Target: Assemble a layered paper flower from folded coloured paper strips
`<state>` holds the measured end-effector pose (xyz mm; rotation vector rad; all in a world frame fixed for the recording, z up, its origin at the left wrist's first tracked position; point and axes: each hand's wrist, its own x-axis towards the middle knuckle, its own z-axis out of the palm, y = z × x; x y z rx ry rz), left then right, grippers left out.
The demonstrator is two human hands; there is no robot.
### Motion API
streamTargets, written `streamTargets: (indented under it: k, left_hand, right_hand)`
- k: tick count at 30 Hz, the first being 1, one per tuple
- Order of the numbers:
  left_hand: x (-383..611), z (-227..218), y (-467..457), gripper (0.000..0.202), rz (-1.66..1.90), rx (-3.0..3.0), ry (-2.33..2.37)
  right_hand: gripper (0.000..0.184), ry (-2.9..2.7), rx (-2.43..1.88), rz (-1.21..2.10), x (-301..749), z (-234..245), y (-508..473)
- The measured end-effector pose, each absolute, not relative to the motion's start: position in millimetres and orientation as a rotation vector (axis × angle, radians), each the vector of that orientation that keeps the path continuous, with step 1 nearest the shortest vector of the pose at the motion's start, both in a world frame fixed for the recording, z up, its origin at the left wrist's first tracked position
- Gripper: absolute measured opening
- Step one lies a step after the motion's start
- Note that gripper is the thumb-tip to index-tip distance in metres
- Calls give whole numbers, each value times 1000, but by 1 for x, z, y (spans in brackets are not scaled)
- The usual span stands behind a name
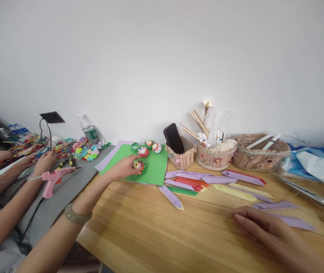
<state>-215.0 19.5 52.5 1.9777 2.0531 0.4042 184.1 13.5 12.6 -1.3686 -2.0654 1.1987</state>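
My left hand (124,168) reaches over a green paper sheet (119,161), its thumb and fingers closed around a small folded-paper flower (138,165) with a yellowish centre and green outer petals. Just behind it on the sheet sit several similar flowers, among them a red and white one (143,152), a green one (135,146) and a white one (157,147). Low over the wooden table (150,227) at the right is my right hand (264,226), loosely curled with thumb and forefinger apart and nothing visible in it. Folded paper strips (176,197) lie between the hands.
Behind the strips stand decorated stick baskets (218,159), one with a phone (174,137). Large scissors (309,191) lie far right. On the left, other people's hands (45,161) are near a pink glue gun (52,180), colourful pieces (89,149) and a water bottle (89,131).
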Motion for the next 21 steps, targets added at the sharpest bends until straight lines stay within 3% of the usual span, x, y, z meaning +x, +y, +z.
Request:
streamTargets:
  k: [9, 15, 17, 21]
  left_hand:
    - [-232, 68, -34, 41, 165, 1988, 1814]
    - [-255, 71, -61, 63, -109, 2156, 1817]
    - [-248, 81, -61, 53, 37, 2267, 1872]
    - [-199, 102, -77, 25, 772, 2506, 1894]
  right_hand:
    - [42, -2068, -1379, 1226, 181, 11, 15]
    - [46, -2142, -1315, 1228, 184, 2, 17]
    - [44, -2137, -1309, 1244, 186, -2, 19]
    - [45, -2097, -1315, 1292, 187, -7, 22]
